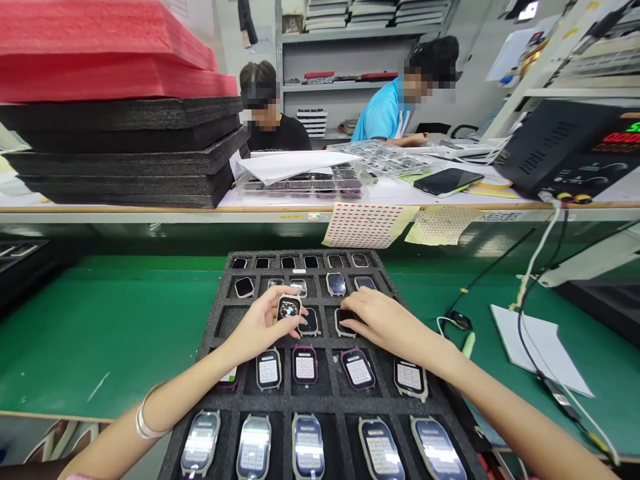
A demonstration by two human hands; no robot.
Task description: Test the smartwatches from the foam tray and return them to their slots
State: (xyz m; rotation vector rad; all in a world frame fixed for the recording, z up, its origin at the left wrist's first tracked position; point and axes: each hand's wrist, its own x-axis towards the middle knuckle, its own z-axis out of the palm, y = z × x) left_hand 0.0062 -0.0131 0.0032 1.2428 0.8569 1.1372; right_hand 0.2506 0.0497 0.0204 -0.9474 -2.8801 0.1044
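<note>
A black foam tray [320, 400] with rows of square pockets lies before me, most pockets holding a smartwatch case without a strap. My left hand [270, 320] is closed round a smartwatch [289, 308] whose lit screen shows a dial, held just above the tray. Beside it, a dark-screened watch [310, 321] sits in its pocket. My right hand [373, 313] reaches into the third row, its fingers on another dark-screened watch [345, 323], which still lies in its pocket. Nearer me, several watches, such as the purple-framed one [305, 365], show lit white screens with a grid.
Black and red foam sheets [120, 120] are stacked on the shelf at left. A phone [449, 181], clear plastic trays [305, 187] and a power supply [575, 147] stand along it. Cables and white paper [540, 347] lie at right on the green mat [100, 307]. Two people sit beyond.
</note>
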